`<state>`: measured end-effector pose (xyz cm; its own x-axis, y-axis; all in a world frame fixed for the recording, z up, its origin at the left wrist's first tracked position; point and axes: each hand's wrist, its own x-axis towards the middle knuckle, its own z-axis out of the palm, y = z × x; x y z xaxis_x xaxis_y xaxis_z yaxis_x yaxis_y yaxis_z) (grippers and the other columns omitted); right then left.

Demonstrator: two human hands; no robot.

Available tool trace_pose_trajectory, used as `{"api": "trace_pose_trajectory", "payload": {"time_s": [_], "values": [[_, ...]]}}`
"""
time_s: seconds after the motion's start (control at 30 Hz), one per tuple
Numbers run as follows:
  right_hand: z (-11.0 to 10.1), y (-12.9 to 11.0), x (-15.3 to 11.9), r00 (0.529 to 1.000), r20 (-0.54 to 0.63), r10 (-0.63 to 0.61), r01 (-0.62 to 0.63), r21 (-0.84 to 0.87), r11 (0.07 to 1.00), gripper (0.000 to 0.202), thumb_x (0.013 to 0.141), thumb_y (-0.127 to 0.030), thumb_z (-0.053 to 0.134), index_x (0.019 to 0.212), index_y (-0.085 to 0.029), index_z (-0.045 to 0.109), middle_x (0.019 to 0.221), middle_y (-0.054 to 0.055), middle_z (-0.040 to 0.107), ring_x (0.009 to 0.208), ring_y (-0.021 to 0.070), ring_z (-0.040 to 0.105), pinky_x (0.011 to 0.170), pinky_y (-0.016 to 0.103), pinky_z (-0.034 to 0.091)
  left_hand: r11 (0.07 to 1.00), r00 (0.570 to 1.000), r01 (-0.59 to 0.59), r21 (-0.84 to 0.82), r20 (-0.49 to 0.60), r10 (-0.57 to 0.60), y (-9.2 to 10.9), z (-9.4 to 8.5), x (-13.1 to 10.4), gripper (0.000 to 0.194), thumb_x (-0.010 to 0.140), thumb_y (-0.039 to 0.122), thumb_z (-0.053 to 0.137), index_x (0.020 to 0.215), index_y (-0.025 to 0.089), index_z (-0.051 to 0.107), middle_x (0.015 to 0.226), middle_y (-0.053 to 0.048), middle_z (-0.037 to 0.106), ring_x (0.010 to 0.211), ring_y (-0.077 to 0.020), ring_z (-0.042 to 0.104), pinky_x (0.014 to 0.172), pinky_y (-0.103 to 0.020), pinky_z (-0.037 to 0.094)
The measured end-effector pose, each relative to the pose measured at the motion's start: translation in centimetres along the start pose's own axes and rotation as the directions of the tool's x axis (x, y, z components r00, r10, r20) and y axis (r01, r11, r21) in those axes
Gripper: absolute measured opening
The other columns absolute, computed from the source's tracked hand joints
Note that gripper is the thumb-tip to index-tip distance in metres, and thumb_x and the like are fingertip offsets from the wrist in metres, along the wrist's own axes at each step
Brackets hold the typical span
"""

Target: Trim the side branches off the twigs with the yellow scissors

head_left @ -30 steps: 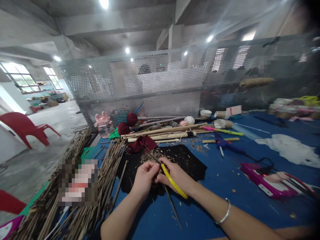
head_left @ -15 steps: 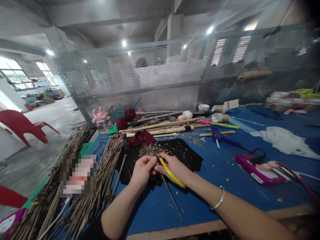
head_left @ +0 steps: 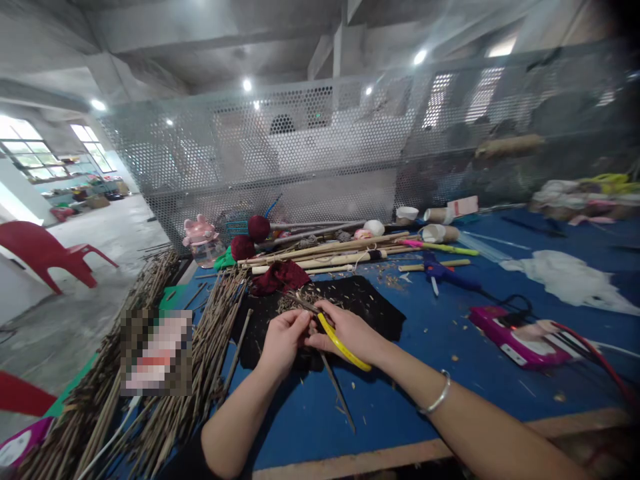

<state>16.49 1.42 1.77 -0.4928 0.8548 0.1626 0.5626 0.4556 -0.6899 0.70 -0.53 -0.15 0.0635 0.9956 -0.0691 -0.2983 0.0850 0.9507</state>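
Observation:
My right hand (head_left: 345, 333) is closed around yellow-handled pruning shears (head_left: 343, 345), whose dark blades point up and left over a pile of short twig cuttings (head_left: 320, 292). Close beside it, my left hand (head_left: 285, 337) pinches a thin brown twig (head_left: 340, 393). One end of this twig slants down toward the table's front edge; the pinched part is hidden by my fingers. Under both hands lies a black cloth (head_left: 373, 307) strewn with chips. A dark red cloth (head_left: 280, 277) is bunched just beyond the cuttings.
Bundles of long twigs (head_left: 210, 340) cover the left side, with a blurred-out flat object (head_left: 157, 353) on them. Wooden sticks (head_left: 325, 257) lie across the back. A blue glue gun (head_left: 447, 273) and a magenta power strip (head_left: 520, 340) with cords are on the right. A perforated metal screen (head_left: 300, 153) stands behind.
The twig's lower end has shifted slightly up and left. Both hands have moved very little, and the shears remain in my right hand.

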Motion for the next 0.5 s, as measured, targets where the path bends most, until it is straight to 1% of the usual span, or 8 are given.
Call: {"api": "trace_pose_trajectory", "payload": {"time_s": [0.1, 0.2, 0.33, 0.5], "values": [[0.47, 0.12, 0.14, 0.999, -0.02, -0.032, 0.032, 0.013, 0.999, 0.049, 0.069, -0.048, 0.064, 0.106, -0.022, 0.049, 0.095, 0.004, 0.059, 0.081, 0.0172, 0.055, 0.067, 0.024, 0.039, 1.0, 1.0, -0.011, 0.013, 0.0, 0.011, 0.04, 0.04, -0.04, 0.036, 0.065, 0.045, 0.067, 0.075, 0.01, 0.064, 0.065, -0.003, 0.06, 0.051, -0.0072, 0.049, 0.049, -0.018, 0.037], [0.84, 0.27, 0.21, 0.997, -0.039, -0.066, 0.066, -0.001, 0.998, 0.051, 0.07, -0.05, 0.062, 0.109, -0.02, 0.047, 0.098, 0.007, 0.058, 0.084, 0.0182, 0.055, 0.07, 0.025, 0.039, 1.0, 1.0, -0.013, 0.004, -0.001, 0.013, 0.2, 0.13, -0.17, 0.035, 0.065, 0.044, 0.067, 0.075, 0.01, 0.065, 0.065, -0.003, 0.06, 0.051, -0.0071, 0.048, 0.049, -0.018, 0.037], [0.94, 0.39, 0.19, 0.995, -0.026, -0.094, 0.093, -0.033, 0.995, 0.049, 0.074, -0.052, 0.058, 0.108, -0.02, 0.046, 0.089, 0.006, 0.06, 0.074, 0.0168, 0.055, 0.064, 0.024, 0.038, 0.999, 1.0, 0.005, -0.033, 0.002, -0.005, 0.4, 0.27, -0.35, 0.033, 0.065, 0.042, 0.068, 0.074, 0.01, 0.064, 0.065, -0.002, 0.059, 0.05, -0.0064, 0.049, 0.048, -0.018, 0.038], [1.02, 0.54, 0.14, 0.995, 0.005, -0.1, 0.1, -0.008, 0.995, 0.039, 0.076, -0.052, 0.055, 0.098, -0.021, 0.046, 0.074, 0.001, 0.06, 0.06, 0.0133, 0.053, 0.054, 0.02, 0.035, 0.999, 0.999, -0.028, -0.031, 0.02, 0.029, 0.38, 0.18, -0.23, 0.032, 0.068, 0.041, 0.066, 0.074, 0.01, 0.062, 0.063, -0.001, 0.058, 0.047, -0.0049, 0.047, 0.046, -0.018, 0.036]]}}
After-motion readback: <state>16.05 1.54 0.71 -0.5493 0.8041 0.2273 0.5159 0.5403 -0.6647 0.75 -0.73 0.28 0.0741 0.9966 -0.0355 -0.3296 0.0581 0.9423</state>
